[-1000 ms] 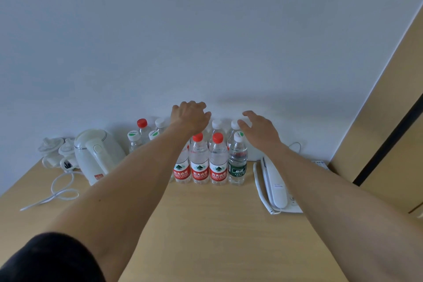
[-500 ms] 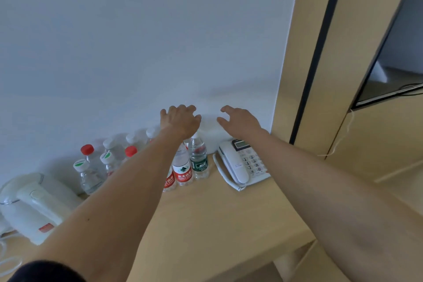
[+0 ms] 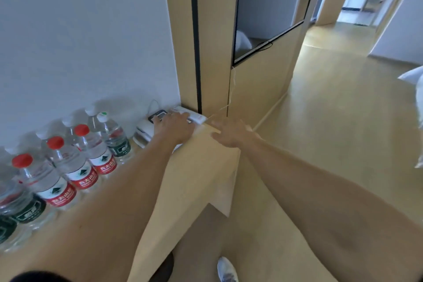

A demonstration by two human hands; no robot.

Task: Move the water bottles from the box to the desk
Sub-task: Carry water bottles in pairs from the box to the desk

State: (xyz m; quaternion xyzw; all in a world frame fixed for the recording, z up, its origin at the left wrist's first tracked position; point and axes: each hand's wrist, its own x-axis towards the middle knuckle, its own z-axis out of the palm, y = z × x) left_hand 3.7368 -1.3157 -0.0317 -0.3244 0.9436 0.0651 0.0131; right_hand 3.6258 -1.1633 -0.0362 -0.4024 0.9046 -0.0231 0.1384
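**Seemingly between trips: bottles lined up on the bench, both hands free**

Both hands were held out in front with nothing in their grip. The left hand (image 3: pixel 175 128) had its fingers spread and relaxed, low over a white desk telephone (image 3: pixel 146 131) at the far right end of the bench (image 3: pixel 194 167); whether it touched the phone could not be told. The right hand (image 3: pixel 231 134) was likewise wide and loose, hovering just past the bench's right corner, above the floor (image 3: pixel 332 121).

To the left of the arms, the water bottles (image 3: pixel 75 162) stood upright in rows against the white wall (image 3: pixel 80 30). Several had red caps and red labels; others had white caps and dark green labels. They stood close together, some touching, and the rows ran out of view at the left edge.

No box was visible anywhere in the view. Judging from this, a good share of the job was done, since many bottles already stood on the bench. Whether any remained in the box could not be told. With empty hands and the view facing the open room, the person was probably about to go for more, or had finished.

A white shoe (image 3: pixel 226 270) showed at the bottom edge.
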